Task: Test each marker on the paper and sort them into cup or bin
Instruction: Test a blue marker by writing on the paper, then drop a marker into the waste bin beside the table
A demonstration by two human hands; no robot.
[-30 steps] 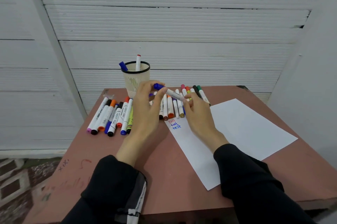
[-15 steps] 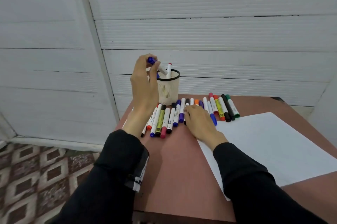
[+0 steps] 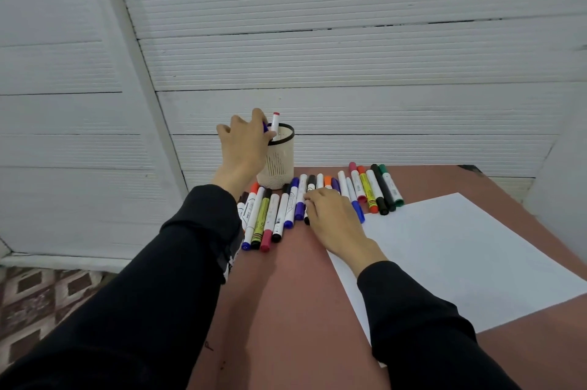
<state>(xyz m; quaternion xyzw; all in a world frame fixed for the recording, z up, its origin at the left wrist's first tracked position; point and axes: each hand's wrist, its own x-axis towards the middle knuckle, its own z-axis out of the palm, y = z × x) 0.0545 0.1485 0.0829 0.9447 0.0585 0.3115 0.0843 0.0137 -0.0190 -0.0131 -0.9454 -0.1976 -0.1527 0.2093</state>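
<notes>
At the back left of the brown table [image 3: 286, 310], my left hand [image 3: 243, 148] is raised at the rim of the mesh cup [image 3: 279, 156]. Its fingers are curled, and a blue marker [image 3: 265, 127] shows only a little between them, just at the black rim; I cannot tell if I grip it or not. One white marker with a red cap [image 3: 275, 123] stands inside the cup and points up. My right hand [image 3: 333, 219] lies on the middle of the row of markers, palm down, with the fingertips bent onto a black-capped marker [image 3: 309, 189]; whether they pinch it, I cannot tell. To the left of this hand lies a group of markers [image 3: 270, 215], side by side, and to the right another group [image 3: 373, 191] with red, orange, black and green ends. The white paper [image 3: 460, 256] lies on the right part of the table, under my right wrist at its corner.
</notes>
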